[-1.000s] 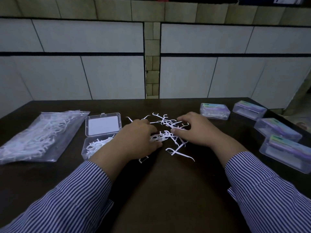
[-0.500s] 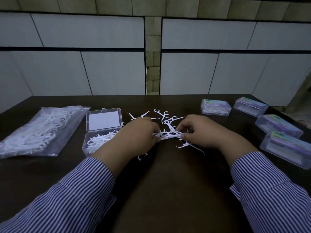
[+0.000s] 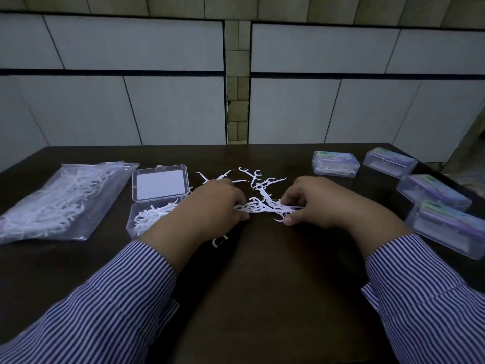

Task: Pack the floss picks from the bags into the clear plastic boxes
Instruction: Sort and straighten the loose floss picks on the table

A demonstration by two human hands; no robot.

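**Desk:** Item one — the bundle. Where is it, and who has it?

**Operator:** I log one bunch of floss picks (image 3: pixel 265 207) held just above the dark counter (image 3: pixel 262 285), between the two hands. My left hand (image 3: pixel 210 203) pinches its left end, my right hand (image 3: pixel 315 203) pinches the right end; both are curled tight on the picks, neither slack. The bunch's long axis runs left to right, across me.

**Desk:** Item two — the destination?

**Operator:** The open clear plastic box (image 3: pixel 154 206) — lid back, base partly filled with picks. It sits just left of my left hand and partly behind it. So the box lies off the left end of the bundle, and the left hand is the nearer one. I judge the carry goes leftward, along the bundle's own axis.

**Desk:** Stock remaining?

**Operator:** Loose picks (image 3: pixel 252 177) scattered behind the hands, one stray pick (image 3: pixel 219 241) nearer me. A bag of floss picks (image 3: pixel 60 200) lies far left. Four closed boxes (image 3: pixel 336 166) are ranged along the right.

**Desk:** Risk?

**Operator:** Tangled ends may snag on the box rim, I think.
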